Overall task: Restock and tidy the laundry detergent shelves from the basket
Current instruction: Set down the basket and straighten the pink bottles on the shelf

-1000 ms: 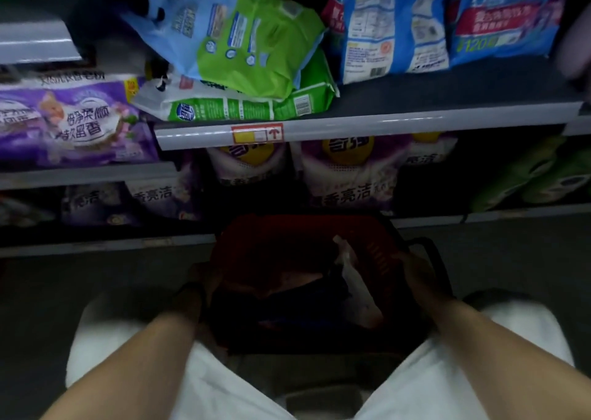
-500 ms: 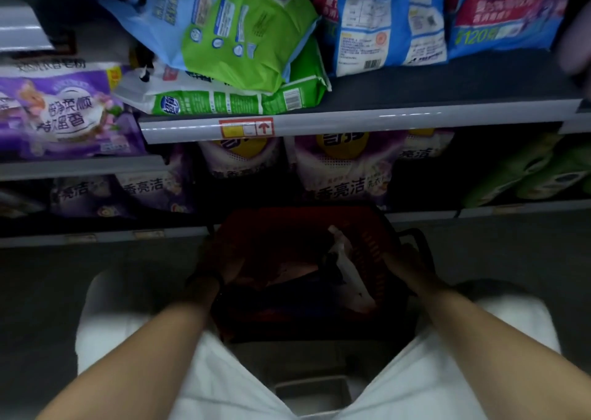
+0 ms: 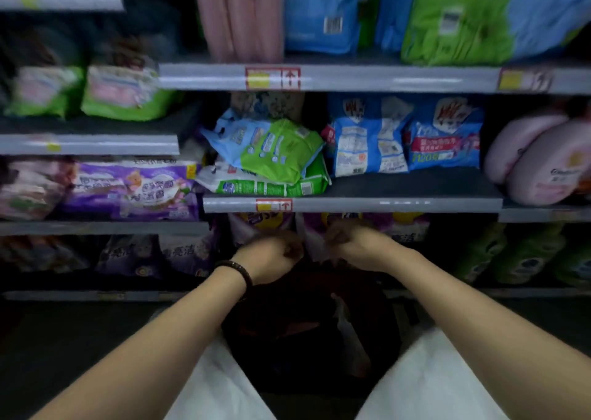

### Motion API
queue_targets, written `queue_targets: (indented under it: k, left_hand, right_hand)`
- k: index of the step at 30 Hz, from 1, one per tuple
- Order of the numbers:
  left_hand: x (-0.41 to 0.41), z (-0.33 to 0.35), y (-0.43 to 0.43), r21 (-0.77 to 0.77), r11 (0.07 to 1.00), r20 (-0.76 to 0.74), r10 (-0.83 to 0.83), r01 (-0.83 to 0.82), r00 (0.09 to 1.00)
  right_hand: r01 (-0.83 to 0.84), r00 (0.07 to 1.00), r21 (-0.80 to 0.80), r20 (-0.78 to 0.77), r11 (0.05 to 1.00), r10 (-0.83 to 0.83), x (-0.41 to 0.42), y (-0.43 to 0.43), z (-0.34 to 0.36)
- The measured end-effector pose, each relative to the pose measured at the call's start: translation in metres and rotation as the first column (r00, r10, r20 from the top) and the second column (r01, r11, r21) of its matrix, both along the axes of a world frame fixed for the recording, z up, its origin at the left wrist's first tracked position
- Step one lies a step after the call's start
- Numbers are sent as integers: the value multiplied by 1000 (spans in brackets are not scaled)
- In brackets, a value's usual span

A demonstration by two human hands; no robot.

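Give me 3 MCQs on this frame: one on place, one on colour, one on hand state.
1. Where does the crumpled green-and-blue plastic detergent pouch lie?
A. on the floor
B. on top of a flat green-and-white bag on the grey middle shelf
C. in the basket

2. What colour are the rounded soft packs at the right end of that shelf level?
A. pink
B. yellow
C. black

3. What state are the hands in?
A. spread flat on the shelf
B. each gripping a bottle
C. both loosely fisted, side by side above the dark basket

Answers: 1 B, the pouch rests on the flat bag. 2 A, they show pale pink. 3 C, the left hand and right hand are curled, apart, holding nothing visible.
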State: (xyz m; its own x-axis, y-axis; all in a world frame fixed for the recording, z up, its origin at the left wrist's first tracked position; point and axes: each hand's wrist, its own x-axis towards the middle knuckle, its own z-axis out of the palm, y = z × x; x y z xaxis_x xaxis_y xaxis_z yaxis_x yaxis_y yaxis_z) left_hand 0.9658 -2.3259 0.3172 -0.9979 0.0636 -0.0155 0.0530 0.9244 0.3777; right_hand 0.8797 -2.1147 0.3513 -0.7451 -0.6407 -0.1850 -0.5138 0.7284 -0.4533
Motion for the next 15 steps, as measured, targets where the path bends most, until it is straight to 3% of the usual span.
queue_targets:
  k: [4, 11, 15]
  left_hand:
    - [-3, 76, -19, -39, 998, -137, 36, -41, 990]
    - [-32, 189, -65, -104, 978, -295, 143, -180, 945]
    - [-64, 262, -110, -12, 965, -427, 232, -262, 874]
  right_hand:
    - [-51, 974, 14, -219, 999, 53, 1, -15, 78]
    - [-81, 891, 52, -445, 995, 95, -28, -58, 194]
    - [-92, 848, -83, -529, 992, 34, -59, -98, 260]
